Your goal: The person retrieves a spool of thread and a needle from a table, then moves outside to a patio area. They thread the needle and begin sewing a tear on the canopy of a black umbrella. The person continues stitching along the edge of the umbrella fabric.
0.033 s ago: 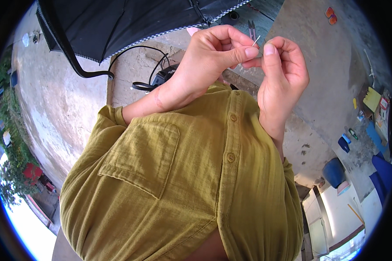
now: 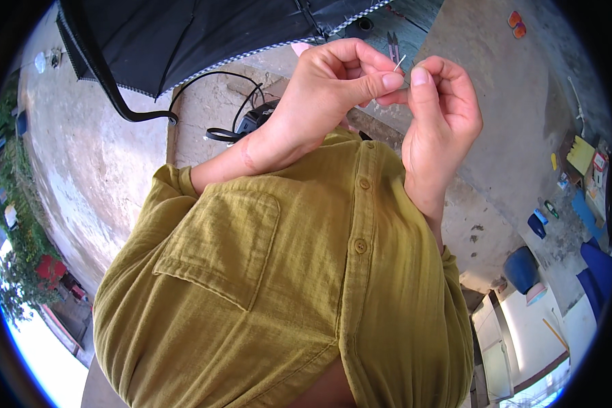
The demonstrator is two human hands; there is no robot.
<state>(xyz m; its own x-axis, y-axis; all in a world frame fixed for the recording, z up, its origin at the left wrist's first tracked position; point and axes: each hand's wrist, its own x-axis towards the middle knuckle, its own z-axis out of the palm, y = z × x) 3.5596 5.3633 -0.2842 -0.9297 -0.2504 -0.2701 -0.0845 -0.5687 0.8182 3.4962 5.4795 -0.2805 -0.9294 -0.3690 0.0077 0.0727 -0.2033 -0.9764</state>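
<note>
My left hand [image 2: 343, 78] is closed in a pinch on a thin, silvery needle [image 2: 400, 64], whose tip sticks up past the thumb and forefinger. Close beside it, my right hand [image 2: 443, 102] has thumb and forefinger pressed together. Whatever they hold is too fine to make out. Both hands are raised in front of my olive-green buttoned shirt [image 2: 285, 258], fingertips almost meeting. Just beyond them lies a pair of small dark snips [image 2: 393, 46], partly covered by my fingers. A black umbrella [image 2: 204, 41] with a checkered edge spreads open at the far left.
Below the umbrella, a black cord [image 2: 241, 112] loops near a dark device partly behind my left wrist. Orange sandals [image 2: 517, 24] lie far right on the concrete floor [image 2: 503, 136]. A blue bucket [image 2: 521, 270] and a yellow pad [image 2: 581, 156] are at the right.
</note>
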